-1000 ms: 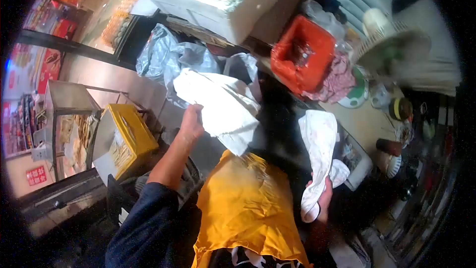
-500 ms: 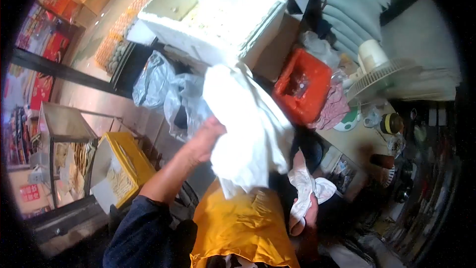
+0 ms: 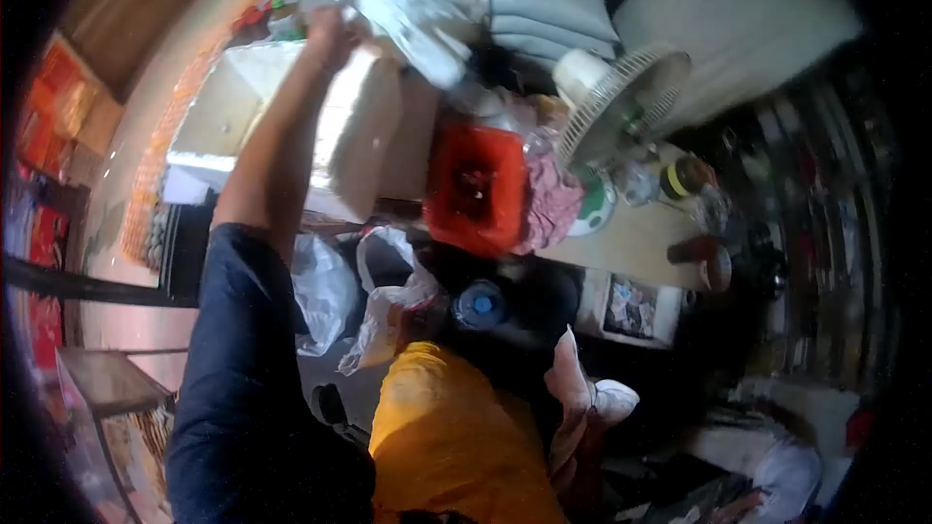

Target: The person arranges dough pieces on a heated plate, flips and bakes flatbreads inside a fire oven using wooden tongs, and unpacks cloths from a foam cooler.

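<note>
My left arm stretches forward over the white foam box [image 3: 209, 141]. At its far side, my left hand [image 3: 333, 36] is closed on a white cloth [image 3: 403, 15], which is spread out toward the back right. Low in the view, my right hand [image 3: 580, 442] is dim and partly hidden. It is closed around a pale, stained rag [image 3: 571, 378], with one end standing up and another folded to the right. The inside of the foam box is partly covered by my left arm.
A red lined bin [image 3: 476, 189] stands right of the foam box. Beyond it are a pink cloth [image 3: 551, 204] and a fan [image 3: 626, 107]. Plastic bags [image 3: 325, 291] hang below the box, near a water bottle [image 3: 480, 305]. White sacks [image 3: 553, 10] are stacked behind.
My left hand has carried the white cloth forward and up, from in front of my body to beyond the foam box. The view has turned right. My right hand keeps the rag low.
</note>
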Tool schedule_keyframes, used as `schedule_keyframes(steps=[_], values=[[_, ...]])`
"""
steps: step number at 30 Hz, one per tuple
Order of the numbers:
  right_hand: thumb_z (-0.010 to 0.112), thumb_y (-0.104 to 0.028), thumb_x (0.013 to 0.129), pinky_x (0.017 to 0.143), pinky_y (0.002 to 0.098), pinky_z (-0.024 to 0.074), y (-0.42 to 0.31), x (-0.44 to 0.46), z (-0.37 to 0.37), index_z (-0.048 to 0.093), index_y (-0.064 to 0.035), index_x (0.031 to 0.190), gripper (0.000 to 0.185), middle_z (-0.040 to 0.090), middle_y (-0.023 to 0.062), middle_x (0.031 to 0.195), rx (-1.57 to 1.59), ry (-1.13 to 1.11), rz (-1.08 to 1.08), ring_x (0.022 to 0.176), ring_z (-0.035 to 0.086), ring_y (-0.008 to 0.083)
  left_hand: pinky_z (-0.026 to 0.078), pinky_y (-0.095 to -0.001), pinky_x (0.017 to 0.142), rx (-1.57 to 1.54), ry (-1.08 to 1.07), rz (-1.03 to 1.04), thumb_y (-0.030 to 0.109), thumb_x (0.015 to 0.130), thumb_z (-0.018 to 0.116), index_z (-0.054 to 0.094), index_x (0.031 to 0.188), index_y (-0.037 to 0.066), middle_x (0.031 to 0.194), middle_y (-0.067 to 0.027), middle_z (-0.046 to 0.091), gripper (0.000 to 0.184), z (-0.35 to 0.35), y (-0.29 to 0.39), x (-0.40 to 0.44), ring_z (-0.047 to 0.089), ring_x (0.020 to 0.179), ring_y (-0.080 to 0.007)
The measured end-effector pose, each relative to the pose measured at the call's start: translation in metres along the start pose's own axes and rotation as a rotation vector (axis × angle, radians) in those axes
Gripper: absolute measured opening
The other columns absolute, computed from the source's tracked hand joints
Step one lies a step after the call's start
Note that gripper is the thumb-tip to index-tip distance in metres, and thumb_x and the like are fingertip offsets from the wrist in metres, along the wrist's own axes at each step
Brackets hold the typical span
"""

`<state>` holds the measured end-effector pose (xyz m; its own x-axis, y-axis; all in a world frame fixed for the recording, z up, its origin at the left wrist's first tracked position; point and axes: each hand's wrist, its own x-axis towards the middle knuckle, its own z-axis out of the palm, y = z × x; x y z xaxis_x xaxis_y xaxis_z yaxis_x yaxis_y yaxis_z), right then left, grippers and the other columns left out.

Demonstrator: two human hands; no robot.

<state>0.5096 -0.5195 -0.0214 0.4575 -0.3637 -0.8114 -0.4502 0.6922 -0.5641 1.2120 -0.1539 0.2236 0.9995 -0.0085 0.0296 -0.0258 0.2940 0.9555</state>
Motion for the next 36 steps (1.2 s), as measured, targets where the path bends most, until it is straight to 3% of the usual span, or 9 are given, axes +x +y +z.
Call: schedule_keyframes(steps=[3, 7, 12, 15, 23, 25, 29, 33, 36], values=[[0.040, -0.033, 0.100, 0.083, 0.0320, 0.0476, -0.009, 0.010, -0.019, 0.051, -0.0026, 0.128, 0.043, 0.058, 0.0124, 0.109, -0.211, -0.003, -0.235, 0.096, 0.056, 0.0207, 0.050, -0.0347, 0.078, 1.085, 0.689, 0.842, 0.028, 0.088, 0.062, 0.045, 0.133, 0.002, 0.119, -0.0182, 0.055, 0.055, 0.014, -0.021, 0.013, 0.061, 0.089, -0.0234], [0.040, -0.030, 0.101, 0.087, 0.0323, 0.0472, -0.014, -0.004, -0.046, 0.050, -0.0007, 0.129, 0.042, 0.057, 0.0144, 0.115, -0.561, 0.103, -0.382, 0.102, 0.056, 0.0220, 0.045, -0.0297, 0.087, -0.336, -0.761, -0.197, 0.027, 0.093, 0.059, 0.053, 0.127, 0.002, 0.107, -0.0060, 0.060, 0.043, 0.130, -0.092, -0.186, 0.058, 0.091, -0.0168], [0.039, -0.026, 0.102, 0.092, 0.0327, 0.0466, -0.052, -0.009, -0.107, 0.048, 0.0017, 0.131, 0.041, 0.056, 0.0168, 0.123, -1.059, 0.186, -0.759, 0.109, 0.056, 0.0236, 0.044, -0.0310, 0.089, 0.290, -0.787, -0.323, 0.025, 0.097, 0.051, 0.059, 0.119, 0.002, 0.106, -0.0059, 0.065, 0.033, 0.150, -0.194, -0.387, 0.058, 0.098, -0.0146], [0.043, -0.032, 0.101, 0.098, 0.0319, 0.0419, -0.066, 0.057, -0.224, 0.045, 0.0042, 0.132, 0.048, 0.055, 0.0146, 0.124, 0.089, 0.272, -0.792, 0.112, 0.054, 0.0248, 0.045, -0.0310, 0.089, 0.312, -0.637, -0.536, 0.020, 0.098, 0.049, 0.057, 0.118, 0.000, 0.104, -0.0075, 0.065, 0.029, 0.148, -0.249, -0.457, 0.059, 0.097, -0.0164], [0.049, -0.041, 0.098, 0.098, 0.0298, 0.0403, -0.190, -0.051, -0.211, 0.036, 0.0007, 0.139, 0.060, 0.053, 0.0140, 0.130, 0.523, 0.089, -0.698, 0.118, 0.051, 0.0206, 0.045, -0.0333, 0.094, 0.428, -0.880, -0.413, 0.009, 0.097, 0.049, 0.053, 0.120, -0.003, 0.112, -0.0110, 0.062, 0.026, 0.257, -0.297, -0.574, 0.059, 0.103, -0.0199], [0.048, -0.040, 0.098, 0.100, 0.0305, 0.0398, -0.204, -0.056, -0.246, 0.032, -0.0023, 0.142, 0.061, 0.051, 0.0146, 0.132, -0.002, 0.319, -0.569, 0.118, 0.051, 0.0211, 0.043, -0.0330, 0.096, 0.408, -0.928, -0.439, 0.010, 0.097, 0.051, 0.053, 0.121, -0.002, 0.112, -0.0111, 0.062, 0.027, 0.313, -0.291, -0.596, 0.058, 0.107, -0.0202], [0.039, -0.050, 0.097, 0.103, 0.0405, 0.0409, -0.221, -0.056, -0.293, 0.027, -0.0040, 0.144, 0.067, 0.046, 0.0167, 0.137, 0.770, -0.208, -0.596, 0.119, 0.050, 0.0280, 0.043, -0.0329, 0.096, 0.456, -1.216, -0.323, 0.025, 0.095, 0.057, 0.049, 0.129, 0.002, 0.120, -0.0089, 0.060, 0.042, 0.421, -0.291, -0.634, 0.054, 0.111, -0.0191], [0.028, -0.051, 0.099, 0.107, 0.0410, 0.0343, -0.176, 0.021, -0.362, 0.019, -0.0034, 0.147, 0.068, 0.039, 0.0173, 0.141, 0.332, 0.057, -0.714, 0.123, 0.043, 0.0295, 0.042, -0.0320, 0.095, 0.088, -1.450, -0.714, 0.037, 0.086, 0.067, 0.048, 0.131, 0.004, 0.130, -0.0084, 0.054, 0.059, 0.521, -0.284, -0.686, 0.050, 0.114, -0.0185], [0.023, -0.040, 0.104, 0.100, 0.0357, 0.0389, -0.145, 0.062, -0.395, 0.019, -0.0124, 0.151, 0.054, 0.044, 0.0133, 0.138, -0.219, 0.369, -0.522, 0.105, 0.052, 0.0282, 0.043, -0.0296, 0.092, 0.301, -1.426, -0.479, 0.006, 0.082, 0.070, 0.057, 0.118, 0.004, 0.118, -0.0073, 0.059, 0.038, 0.550, -0.335, -0.701, 0.054, 0.105, -0.0185]])
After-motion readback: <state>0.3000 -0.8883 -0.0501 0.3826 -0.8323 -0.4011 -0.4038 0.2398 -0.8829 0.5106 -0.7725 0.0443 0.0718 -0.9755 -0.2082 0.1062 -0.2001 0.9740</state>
